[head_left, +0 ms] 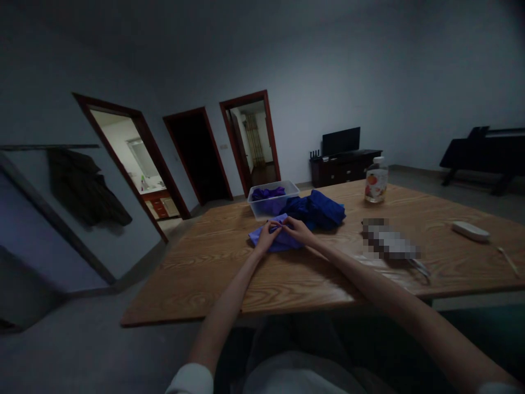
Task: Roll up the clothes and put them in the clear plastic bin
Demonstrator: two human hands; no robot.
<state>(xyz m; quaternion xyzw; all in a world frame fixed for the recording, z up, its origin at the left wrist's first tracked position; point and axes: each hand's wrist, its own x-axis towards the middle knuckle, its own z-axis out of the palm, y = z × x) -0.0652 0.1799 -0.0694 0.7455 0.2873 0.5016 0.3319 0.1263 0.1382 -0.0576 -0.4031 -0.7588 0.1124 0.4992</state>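
A light purple cloth [283, 244] lies on the wooden table in front of me, with both hands on it. My left hand [268, 235] pinches the cloth near its middle. Close beside it, fingertips almost meeting, my right hand [298, 230] pinches the cloth too; the exact grip is too small to make out. Just behind, a dark blue cloth [324, 210] sits in a crumpled heap. A clear plastic box [262, 208] at the far side contains a dark purple cloth [268, 192].
On the wooden table [197, 273] stand a bottle with a white cap [375, 183] and, further right, a white oblong case [471, 231]. A blurred-out item [389, 243] with a strap lies nearer. A thin stick [507, 260] rests by the right edge.
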